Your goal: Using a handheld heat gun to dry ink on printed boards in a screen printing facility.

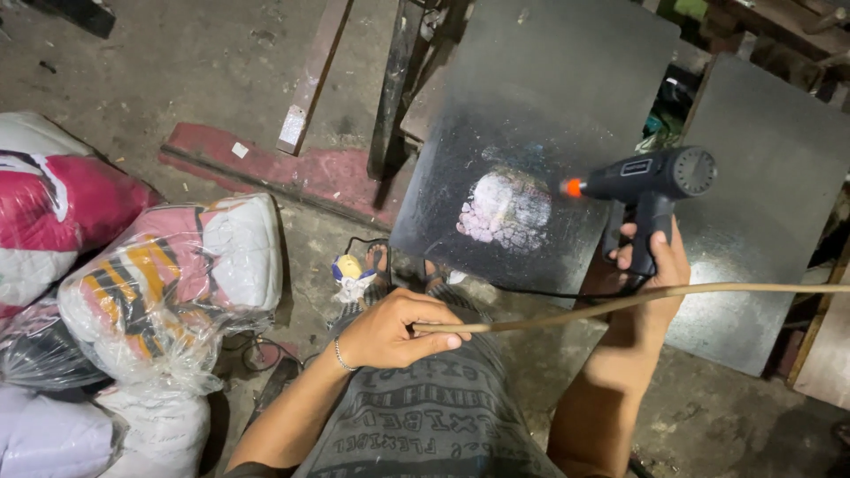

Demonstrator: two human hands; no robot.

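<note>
While left hand (pixel 390 329) grips thin tan cane (pixel 637 301), right hand (pixel 653 258) clasps dark heat gun (pixel 651 181), orange-tipped

Clear plastic bales (pixel 168 292) of folded cloth lie piled at the left on the floor: one pink and white at the far left (pixel 53 208), one striped orange, pink and white beside it, pale ones (pixel 53 434) below. A small white label (pixel 240 150) lies on the red beam (pixel 292 173).

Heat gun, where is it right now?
Head view, upper right: the heat gun is in the right hand, nozzle toward the whitish patch on the dark sheet.
</note>
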